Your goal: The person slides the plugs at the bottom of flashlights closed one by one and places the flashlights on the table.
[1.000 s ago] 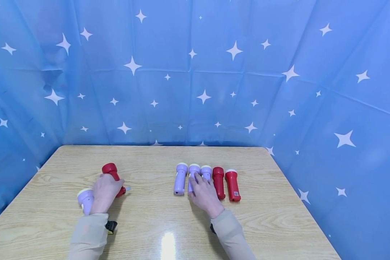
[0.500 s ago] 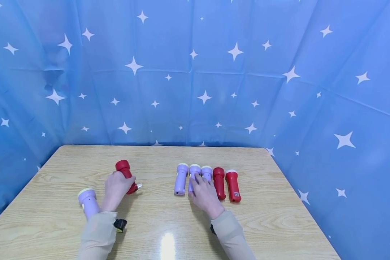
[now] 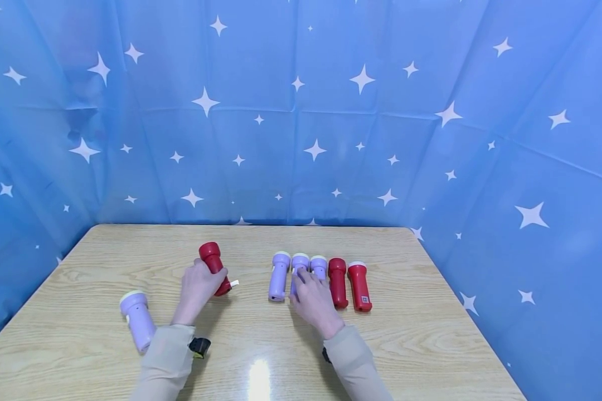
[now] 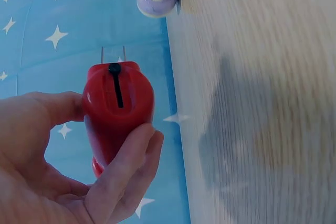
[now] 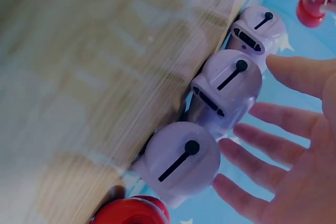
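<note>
My left hand [image 3: 199,287] grips a red flashlight [image 3: 212,259] around its body, head end away from me. In the left wrist view, two metal plug prongs [image 4: 125,53] stick out from its tail end. Loosely spread, the fingers of my right hand [image 3: 315,303] rest over the middle and right of three purple flashlights; in the right wrist view the fingertips are at the tail ends of the middle purple flashlight [image 5: 220,85] and the right one [image 5: 184,156]. The left purple flashlight [image 3: 278,277] lies beside the thumb. Part of the middle and right ones is hidden by the hand.
Two red flashlights, a darker one [image 3: 338,283] and a brighter one with a white rim [image 3: 359,287], continue the row to the right. Another purple flashlight [image 3: 139,322] lies alone by my left forearm. The wooden table [image 3: 421,334] meets a blue star-patterned curtain [image 3: 281,139] behind.
My left hand has carried the red flashlight rightward, closer to the row. The lone purple flashlight, partly covered before, is now more exposed. My right hand has stayed almost still.
</note>
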Motion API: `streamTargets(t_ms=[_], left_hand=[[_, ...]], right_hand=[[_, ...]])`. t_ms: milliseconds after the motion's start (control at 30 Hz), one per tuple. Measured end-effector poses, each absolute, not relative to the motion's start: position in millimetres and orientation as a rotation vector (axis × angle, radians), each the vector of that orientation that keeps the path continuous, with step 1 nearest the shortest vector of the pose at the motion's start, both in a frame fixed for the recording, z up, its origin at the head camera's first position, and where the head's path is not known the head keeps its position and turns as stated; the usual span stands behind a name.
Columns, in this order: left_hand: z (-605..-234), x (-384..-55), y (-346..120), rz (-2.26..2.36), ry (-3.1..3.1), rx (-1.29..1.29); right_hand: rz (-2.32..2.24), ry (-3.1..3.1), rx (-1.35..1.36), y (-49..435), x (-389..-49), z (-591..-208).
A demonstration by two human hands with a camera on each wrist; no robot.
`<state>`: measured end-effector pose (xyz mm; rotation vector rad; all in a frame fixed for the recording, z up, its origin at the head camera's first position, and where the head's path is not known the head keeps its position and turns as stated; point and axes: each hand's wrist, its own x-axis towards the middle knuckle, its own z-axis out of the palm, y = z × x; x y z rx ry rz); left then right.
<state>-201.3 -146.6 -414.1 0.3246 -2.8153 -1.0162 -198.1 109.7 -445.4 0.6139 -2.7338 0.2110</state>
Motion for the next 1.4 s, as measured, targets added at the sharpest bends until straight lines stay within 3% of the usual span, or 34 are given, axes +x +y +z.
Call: streamTargets(t_ms=[1400], left_hand=[[-411.2, -202.2, -83.6, -1.228, -2.781, 0.231]], right_hand=[[0.253, -2.511, 0.824, 78.9, -187.0, -431.0]])
